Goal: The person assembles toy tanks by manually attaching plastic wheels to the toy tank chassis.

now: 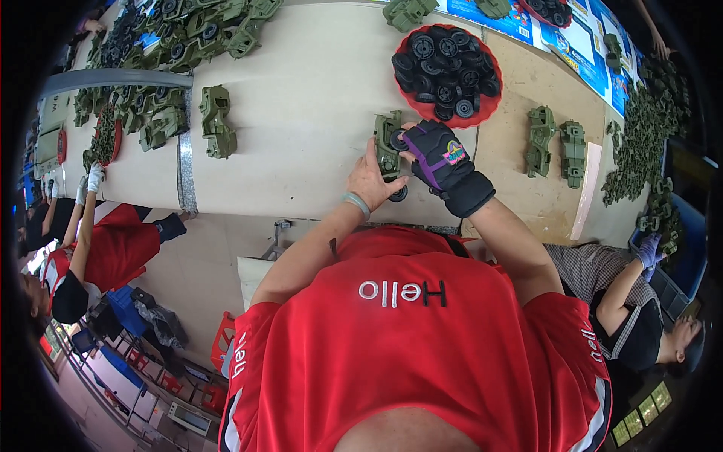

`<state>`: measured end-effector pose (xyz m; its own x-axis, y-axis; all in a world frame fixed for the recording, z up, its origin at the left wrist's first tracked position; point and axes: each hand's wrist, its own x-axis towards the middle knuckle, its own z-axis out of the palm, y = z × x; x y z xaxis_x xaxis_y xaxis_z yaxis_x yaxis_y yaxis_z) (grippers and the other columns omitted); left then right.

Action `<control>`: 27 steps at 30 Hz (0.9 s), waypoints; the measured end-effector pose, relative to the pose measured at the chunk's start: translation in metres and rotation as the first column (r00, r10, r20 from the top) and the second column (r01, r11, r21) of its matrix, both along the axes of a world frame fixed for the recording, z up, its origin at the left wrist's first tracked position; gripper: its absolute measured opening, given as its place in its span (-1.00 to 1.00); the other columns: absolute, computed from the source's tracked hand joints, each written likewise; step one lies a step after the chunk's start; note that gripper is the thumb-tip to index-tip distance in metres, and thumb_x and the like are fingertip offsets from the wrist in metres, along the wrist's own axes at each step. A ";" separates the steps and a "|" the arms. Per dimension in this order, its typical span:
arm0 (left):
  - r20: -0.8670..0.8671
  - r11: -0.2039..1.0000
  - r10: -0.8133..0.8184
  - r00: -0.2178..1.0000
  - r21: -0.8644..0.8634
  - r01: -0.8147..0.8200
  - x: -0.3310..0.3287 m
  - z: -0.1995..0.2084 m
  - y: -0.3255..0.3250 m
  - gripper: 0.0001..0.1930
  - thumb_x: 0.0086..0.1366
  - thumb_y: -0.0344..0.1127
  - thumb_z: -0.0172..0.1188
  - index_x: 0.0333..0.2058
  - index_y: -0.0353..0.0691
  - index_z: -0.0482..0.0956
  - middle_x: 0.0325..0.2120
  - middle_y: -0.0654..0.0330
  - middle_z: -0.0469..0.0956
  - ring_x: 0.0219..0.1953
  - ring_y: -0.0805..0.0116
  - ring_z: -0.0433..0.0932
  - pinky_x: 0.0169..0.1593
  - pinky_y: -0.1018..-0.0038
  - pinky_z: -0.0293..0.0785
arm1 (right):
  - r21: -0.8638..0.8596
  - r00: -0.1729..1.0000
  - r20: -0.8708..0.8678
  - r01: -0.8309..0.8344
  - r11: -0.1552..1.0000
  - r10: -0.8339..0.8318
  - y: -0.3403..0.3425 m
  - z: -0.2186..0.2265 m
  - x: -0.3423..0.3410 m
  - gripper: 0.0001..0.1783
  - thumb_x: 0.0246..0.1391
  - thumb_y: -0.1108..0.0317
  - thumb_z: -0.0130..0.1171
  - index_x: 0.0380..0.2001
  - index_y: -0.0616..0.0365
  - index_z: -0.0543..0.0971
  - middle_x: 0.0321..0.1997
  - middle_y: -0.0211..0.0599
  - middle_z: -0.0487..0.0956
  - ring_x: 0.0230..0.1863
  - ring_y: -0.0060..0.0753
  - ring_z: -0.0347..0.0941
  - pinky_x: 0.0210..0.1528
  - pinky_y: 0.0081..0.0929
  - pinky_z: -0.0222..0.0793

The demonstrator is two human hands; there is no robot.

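A dark green toy vehicle body [387, 157] rests on the table just in front of me. My bare left hand [367, 178] grips it from the left, fingers along its side and thumb near its lower end. My right hand [446, 160], in a black and purple fingerless glove, pinches a black toy wheel [398, 140] against the vehicle's upper right side. Another black wheel [398, 194] shows at the lower right corner of the vehicle. Beyond my right hand stands a red scalloped bowl [489, 107] heaped with black wheels [446, 68].
Green vehicle bodies lie to the right [539, 142] and left [218, 122]. Piled vehicles [226, 34] fill the far left beside a grey metal bar [113, 81]. Small green parts [640, 135] are heaped at right. Co-workers sit on both sides, one with purple gloves [648, 250].
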<state>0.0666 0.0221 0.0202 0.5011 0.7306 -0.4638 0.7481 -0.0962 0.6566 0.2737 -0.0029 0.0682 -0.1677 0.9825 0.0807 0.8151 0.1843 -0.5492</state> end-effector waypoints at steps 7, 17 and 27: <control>-0.020 1.000 -0.025 0.999 -0.014 0.024 -0.004 0.002 0.006 0.30 0.06 0.25 0.49 0.50 -0.29 -0.16 0.14 -0.28 0.50 0.22 -0.21 0.50 0.27 0.07 0.47 | 0.002 0.958 -0.180 0.226 0.974 -0.222 0.011 0.017 -0.003 -0.43 -0.05 0.46 0.42 0.11 0.12 0.57 0.04 -0.09 0.61 0.06 0.07 0.54 0.12 -0.08 0.48; -0.016 0.998 -0.047 0.999 -0.037 0.046 -0.005 0.006 0.011 0.31 0.04 0.24 0.50 0.50 -0.30 -0.15 0.13 -0.28 0.51 0.22 -0.19 0.50 0.29 0.09 0.45 | -0.008 0.972 -0.189 0.139 0.990 -0.138 0.008 0.002 -0.008 -0.40 -0.10 0.48 0.43 0.10 0.10 0.58 0.01 -0.08 0.62 0.08 0.05 0.55 0.11 -0.08 0.50; 0.063 0.998 -0.069 0.996 0.001 0.069 -0.011 0.000 0.008 0.27 0.03 0.19 0.52 0.48 -0.30 -0.11 0.10 -0.27 0.52 0.17 -0.20 0.51 0.26 0.08 0.46 | -0.075 0.963 -0.190 0.178 0.981 -0.189 -0.003 -0.005 -0.010 -0.43 -0.06 0.44 0.42 0.11 0.11 0.58 -0.07 -0.10 0.64 0.00 0.06 0.54 0.10 -0.07 0.45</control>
<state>0.0554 0.0303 0.0202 0.5784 0.6928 -0.4306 0.6967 -0.1450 0.7025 0.2635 -0.0060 0.0636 0.0292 0.9989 0.0373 0.7077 0.0056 -0.7065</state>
